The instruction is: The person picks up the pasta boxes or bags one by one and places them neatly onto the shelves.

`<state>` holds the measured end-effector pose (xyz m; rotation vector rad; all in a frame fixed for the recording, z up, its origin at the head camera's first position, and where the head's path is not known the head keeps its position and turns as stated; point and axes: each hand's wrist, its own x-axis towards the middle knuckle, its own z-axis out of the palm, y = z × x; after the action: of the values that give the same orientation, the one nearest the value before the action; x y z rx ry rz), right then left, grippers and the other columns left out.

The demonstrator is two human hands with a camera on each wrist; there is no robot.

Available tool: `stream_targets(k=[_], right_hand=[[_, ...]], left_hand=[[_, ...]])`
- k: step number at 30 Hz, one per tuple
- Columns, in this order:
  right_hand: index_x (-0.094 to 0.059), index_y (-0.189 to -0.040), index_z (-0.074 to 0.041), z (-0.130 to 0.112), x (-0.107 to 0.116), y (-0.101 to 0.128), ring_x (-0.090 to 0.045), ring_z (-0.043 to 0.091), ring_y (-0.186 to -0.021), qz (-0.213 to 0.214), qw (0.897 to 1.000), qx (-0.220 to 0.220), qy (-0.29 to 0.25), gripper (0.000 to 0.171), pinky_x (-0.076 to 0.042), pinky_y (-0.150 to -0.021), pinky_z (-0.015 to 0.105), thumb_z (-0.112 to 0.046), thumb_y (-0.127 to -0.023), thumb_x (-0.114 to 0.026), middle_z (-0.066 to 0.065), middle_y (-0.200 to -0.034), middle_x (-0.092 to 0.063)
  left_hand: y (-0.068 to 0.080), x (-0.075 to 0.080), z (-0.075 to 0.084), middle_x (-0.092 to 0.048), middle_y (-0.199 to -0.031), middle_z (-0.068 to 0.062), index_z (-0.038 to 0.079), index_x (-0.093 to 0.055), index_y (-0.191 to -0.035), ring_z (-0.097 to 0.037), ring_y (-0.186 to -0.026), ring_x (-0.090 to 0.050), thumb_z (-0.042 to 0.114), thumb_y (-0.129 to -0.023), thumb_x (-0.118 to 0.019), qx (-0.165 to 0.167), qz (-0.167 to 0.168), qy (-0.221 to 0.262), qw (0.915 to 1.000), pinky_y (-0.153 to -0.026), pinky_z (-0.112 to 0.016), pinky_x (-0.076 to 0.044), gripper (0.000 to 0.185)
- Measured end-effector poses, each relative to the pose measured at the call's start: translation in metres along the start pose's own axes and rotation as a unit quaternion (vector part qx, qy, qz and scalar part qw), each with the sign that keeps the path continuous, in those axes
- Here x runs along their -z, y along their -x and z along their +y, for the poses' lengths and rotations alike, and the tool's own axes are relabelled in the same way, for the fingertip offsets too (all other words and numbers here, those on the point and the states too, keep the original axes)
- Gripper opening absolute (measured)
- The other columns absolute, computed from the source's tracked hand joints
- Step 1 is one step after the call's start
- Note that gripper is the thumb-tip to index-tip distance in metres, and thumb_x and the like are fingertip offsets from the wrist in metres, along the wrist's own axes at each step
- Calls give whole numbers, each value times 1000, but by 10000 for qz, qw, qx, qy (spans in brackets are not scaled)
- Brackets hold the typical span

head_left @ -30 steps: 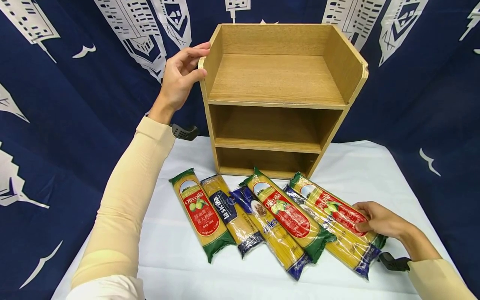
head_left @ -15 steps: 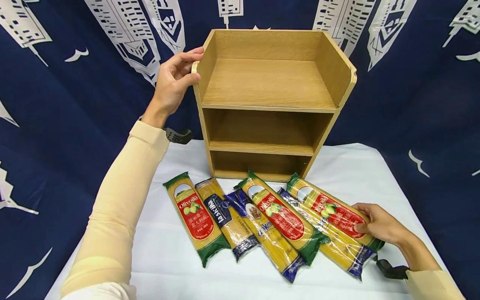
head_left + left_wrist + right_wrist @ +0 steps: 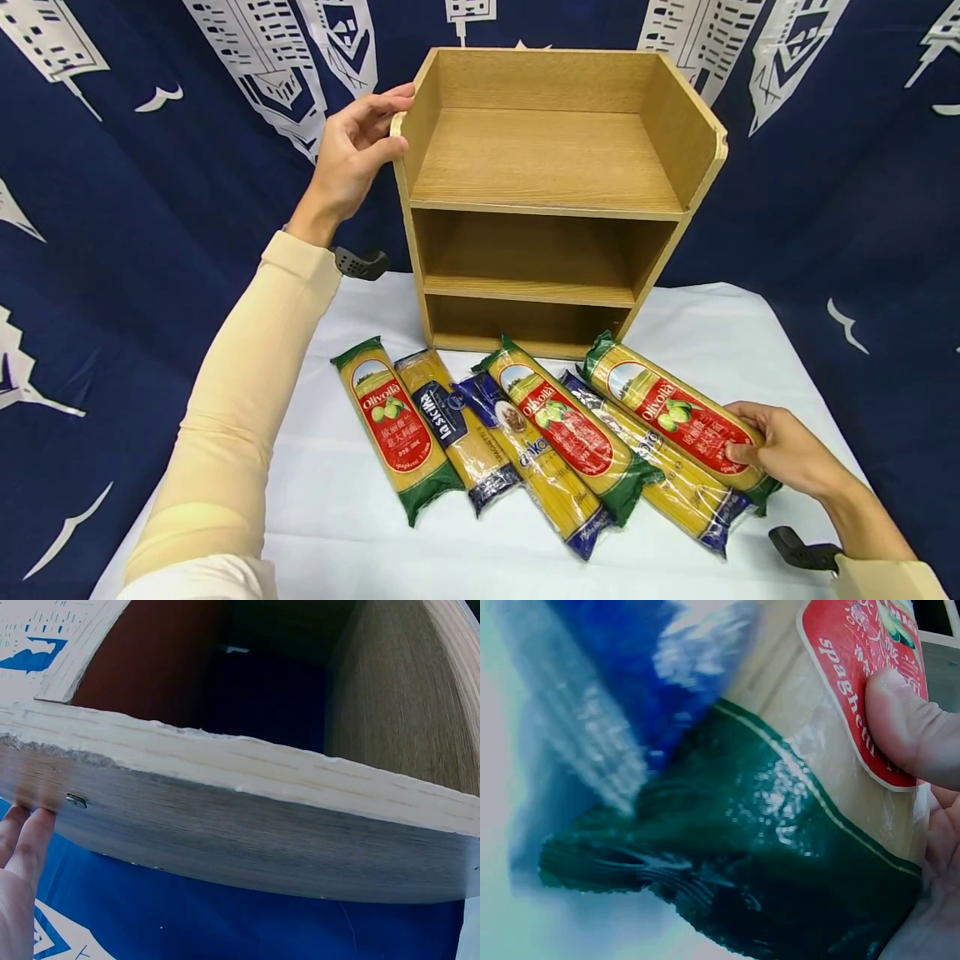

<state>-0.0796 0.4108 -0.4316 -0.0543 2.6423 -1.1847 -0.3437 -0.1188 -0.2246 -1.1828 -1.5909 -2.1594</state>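
Observation:
My left hand is at the upper left side of a small wooden shelf unit. Its thumb lies at the front edge, and in the left wrist view its straight fingers touch the outer face of the side panel. At the right, my right hand grips the lower end of a spaghetti packet with a red Olivoilà label and green ends. In the right wrist view the thumb presses on the label of this packet. The held packet overlaps a blue-ended pasta packet beside it.
On the white-covered table lie another Olivoilà packet, a dark-blue-labelled La Sicilia packet, a blue-ended packet and an Olivoilà packet overlapping it. A dark blue patterned cloth hangs behind.
My right hand has shifted the gripped spaghetti packet slightly to the right and up off the blue-ended one, exposing more of it. The left hand keeps its place on the shelf unit.

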Motion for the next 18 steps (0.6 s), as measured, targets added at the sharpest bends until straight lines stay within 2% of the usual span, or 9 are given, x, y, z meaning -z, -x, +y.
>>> stream_targets(k=[7, 14, 18], right_hand=[[-53, -128, 15, -20, 5, 11, -67, 14, -81, 93, 9991, 383, -132, 47, -56, -68, 27, 11, -85, -71, 15, -102, -71], [-54, -128, 15, -37, 9, 18, -69, 16, -81, -79, 9954, 860, -415, 45, -57, -66, 28, 9, -87, -71, 9, -100, -74], [-54, -128, 15, -48, 10, 22, -70, 19, -81, -231, 9928, 999, -619, 45, -58, -67, 29, 8, -87, -72, 9, -100, -75]], left_hand=[[-1, -3, 5, -49, -148, -27, -4, -68, -112, -31, -140, -47, -18, -82, -63, 240, 82, 94, 9996, -115, -43, -37, 33], [-1, -2, 1, -50, -145, -31, -6, -69, -112, -36, -137, -49, -18, -82, -61, -52, 43, -37, 10000, -111, -42, -41, 33], [-1, -2, 0, -51, -144, -30, -6, -69, -112, -35, -136, -50, -17, -82, -63, -22, 121, -47, 9999, -110, -39, -43, 33]])
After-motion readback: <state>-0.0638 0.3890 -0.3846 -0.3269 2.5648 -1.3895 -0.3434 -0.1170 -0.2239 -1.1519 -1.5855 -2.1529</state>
